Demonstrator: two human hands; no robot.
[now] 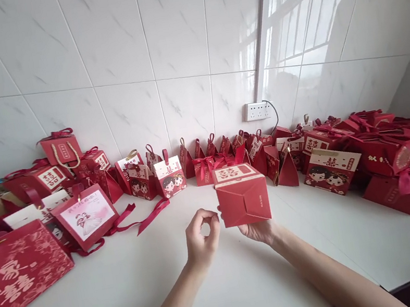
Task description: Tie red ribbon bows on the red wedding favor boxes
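Observation:
A red box (pixel 243 199) with a cream band and gold characters is held up above the white table, one folded side facing me. My right hand (pixel 258 230) supports it from below and behind, its fingers partly hidden by the box. Just left of the box is my left hand (pixel 202 234), thumb and index finger curled together into a ring. Whether anything small is pinched between those fingertips cannot be made out.
Red gift boxes (pixel 338 168) with ribbons pile up at the right. Large red bags (pixel 19 271) and a pink-fronted box (pixel 87 216) stand at the left. Small pouches line the tiled wall, below a power strip (pixel 259 110). A loose ribbon (pixel 152 216) lies left of centre.

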